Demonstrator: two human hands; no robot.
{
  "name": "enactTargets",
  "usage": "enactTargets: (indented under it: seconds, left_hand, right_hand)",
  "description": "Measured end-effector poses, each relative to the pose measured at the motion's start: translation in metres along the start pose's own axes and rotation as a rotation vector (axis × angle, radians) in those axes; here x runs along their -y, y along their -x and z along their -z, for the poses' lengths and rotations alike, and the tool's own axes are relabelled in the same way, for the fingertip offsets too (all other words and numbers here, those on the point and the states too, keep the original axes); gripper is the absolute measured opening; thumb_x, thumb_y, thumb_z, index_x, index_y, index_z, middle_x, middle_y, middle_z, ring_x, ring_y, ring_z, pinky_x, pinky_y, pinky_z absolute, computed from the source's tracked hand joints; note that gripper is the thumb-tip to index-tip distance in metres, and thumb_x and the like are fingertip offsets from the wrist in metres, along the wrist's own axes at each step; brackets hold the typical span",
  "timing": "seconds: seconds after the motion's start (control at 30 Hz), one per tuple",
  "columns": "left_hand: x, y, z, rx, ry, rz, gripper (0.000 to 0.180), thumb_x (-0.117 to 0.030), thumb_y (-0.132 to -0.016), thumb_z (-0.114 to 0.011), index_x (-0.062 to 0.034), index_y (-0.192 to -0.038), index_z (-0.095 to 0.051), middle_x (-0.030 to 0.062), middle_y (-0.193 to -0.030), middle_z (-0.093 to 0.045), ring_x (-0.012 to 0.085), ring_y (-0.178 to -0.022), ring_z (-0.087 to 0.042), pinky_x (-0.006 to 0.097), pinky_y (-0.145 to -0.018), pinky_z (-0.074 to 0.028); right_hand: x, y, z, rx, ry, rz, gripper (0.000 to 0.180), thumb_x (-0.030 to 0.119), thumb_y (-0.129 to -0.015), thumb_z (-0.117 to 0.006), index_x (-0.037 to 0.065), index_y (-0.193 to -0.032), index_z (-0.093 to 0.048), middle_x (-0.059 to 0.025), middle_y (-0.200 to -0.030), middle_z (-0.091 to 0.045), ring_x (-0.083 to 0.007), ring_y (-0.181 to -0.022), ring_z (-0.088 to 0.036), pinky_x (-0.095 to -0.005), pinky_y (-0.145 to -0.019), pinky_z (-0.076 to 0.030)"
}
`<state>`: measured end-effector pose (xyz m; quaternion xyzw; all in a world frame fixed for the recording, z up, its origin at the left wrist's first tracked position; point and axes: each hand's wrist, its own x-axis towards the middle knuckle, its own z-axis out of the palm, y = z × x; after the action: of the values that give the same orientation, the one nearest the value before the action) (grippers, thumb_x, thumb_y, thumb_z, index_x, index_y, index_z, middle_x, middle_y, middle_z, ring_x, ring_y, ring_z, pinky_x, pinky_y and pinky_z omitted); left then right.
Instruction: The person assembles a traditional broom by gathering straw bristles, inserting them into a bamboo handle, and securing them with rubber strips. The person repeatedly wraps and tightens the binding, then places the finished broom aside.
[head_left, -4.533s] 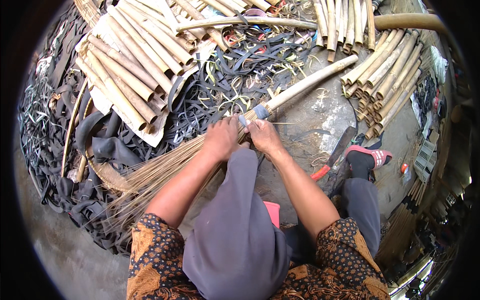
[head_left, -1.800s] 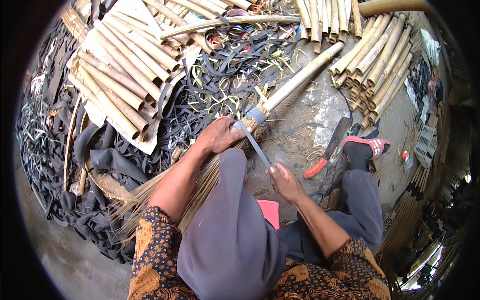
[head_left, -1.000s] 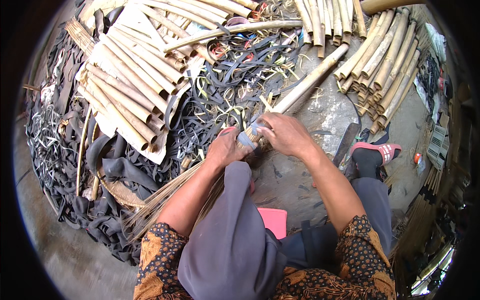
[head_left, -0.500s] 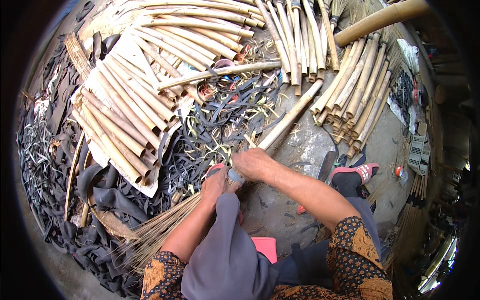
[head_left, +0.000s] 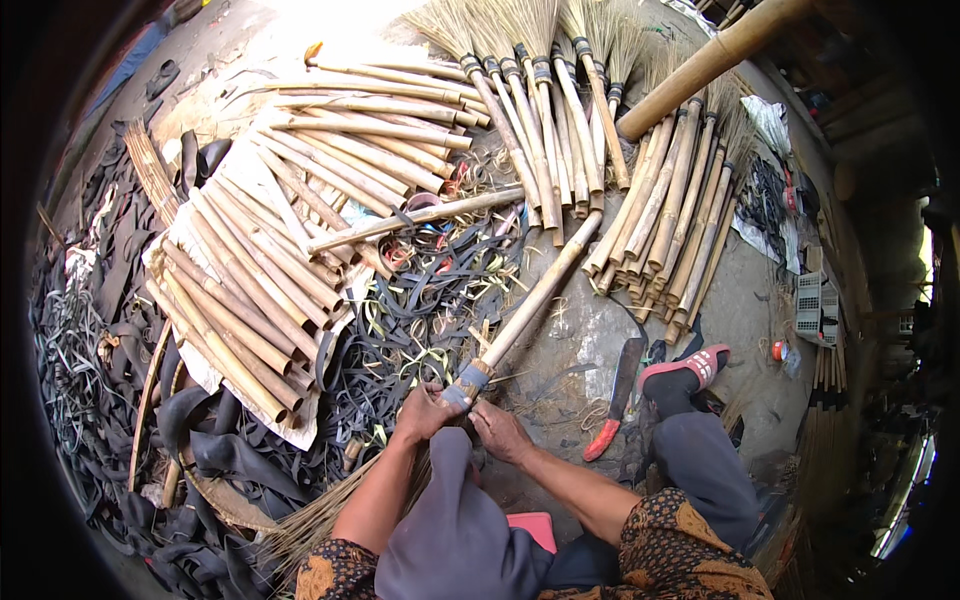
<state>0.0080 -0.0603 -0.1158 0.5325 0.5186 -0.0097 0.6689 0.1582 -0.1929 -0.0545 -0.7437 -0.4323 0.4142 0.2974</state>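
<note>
A stick broom lies slantwise across my lap, its bamboo handle (head_left: 540,295) pointing away to the upper right. Grey rubber binding (head_left: 466,386) wraps the joint between handle and bristles, and the thin bristles (head_left: 325,510) fan out to the lower left. My left hand (head_left: 425,411) is closed around the broom just below the binding. Close by on the right side, my right hand (head_left: 502,432) has its fingers curled together near the binding; whatever they pinch is too small to make out. A small wooden peg (head_left: 480,338) sticks out beside the handle above the binding.
Black rubber strips (head_left: 430,270) cover the floor ahead and left. Bamboo handles (head_left: 240,270) lie in rows on a pale sheet. Several brooms (head_left: 540,120) lie farther off, beneath a thick bamboo pole (head_left: 710,65). A red-handled knife (head_left: 605,440) rests near my right foot (head_left: 685,375).
My right hand has moved from the handle above the binding down to below it, baring the grey wrap. The left hand still grips the broom. The view has shifted.
</note>
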Motion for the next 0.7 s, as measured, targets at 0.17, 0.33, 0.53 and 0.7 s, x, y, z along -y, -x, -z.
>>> enactTargets:
  seconds: [0.17,0.33,0.53,0.7]
  left_hand:
    - [-0.028,0.014,0.002,-0.066,-0.448,-0.072,0.072,-0.05,-0.069,-0.087,0.0025,-0.116,-0.069,0.02,-0.107,-0.074,0.0329,-0.097,-0.073,0.042,-0.089,-0.056]
    - [-0.054,0.026,0.0,-0.069,-0.555,-0.071,0.068,-0.053,-0.073,-0.08,0.0018,-0.112,-0.074,0.025,-0.109,-0.075,0.0384,-0.102,-0.073,0.047,-0.091,-0.056]
    - [-0.056,0.033,-0.006,-0.133,-0.6,-0.106,0.067,-0.053,-0.071,-0.079,0.0042,-0.104,-0.075,0.0293,-0.103,-0.074,0.0407,-0.1,-0.073,0.049,-0.089,-0.057]
    - [-0.057,0.036,-0.007,-0.09,-0.622,-0.094,0.067,-0.051,-0.073,-0.08,0.009,-0.103,-0.073,0.0322,-0.101,-0.073,0.0443,-0.096,-0.074,0.051,-0.088,-0.058]
  right_hand:
    - [-0.001,0.007,-0.02,-0.157,0.057,-0.178,0.02,0.023,-0.101,-0.061,0.004,-0.104,-0.056,-0.0222,-0.092,-0.063,-0.0452,-0.092,-0.065,-0.0525,-0.078,-0.051]
    - [0.01,0.01,-0.023,-0.327,0.15,-0.087,0.023,0.023,-0.092,-0.067,0.007,-0.106,-0.057,-0.0184,-0.102,-0.062,-0.0439,-0.095,-0.065,-0.0532,-0.079,-0.053]
    - [0.02,0.002,-0.028,-0.308,0.293,-0.181,0.026,0.019,-0.09,-0.06,0.002,-0.109,-0.053,-0.0262,-0.106,-0.059,-0.0495,-0.091,-0.064,-0.0603,-0.08,-0.053]
    - [0.005,-0.006,-0.016,-0.264,0.424,-0.123,0.017,0.013,-0.095,-0.055,0.0,-0.105,-0.052,-0.0283,-0.102,-0.059,-0.0507,-0.086,-0.065,-0.0604,-0.075,-0.054]
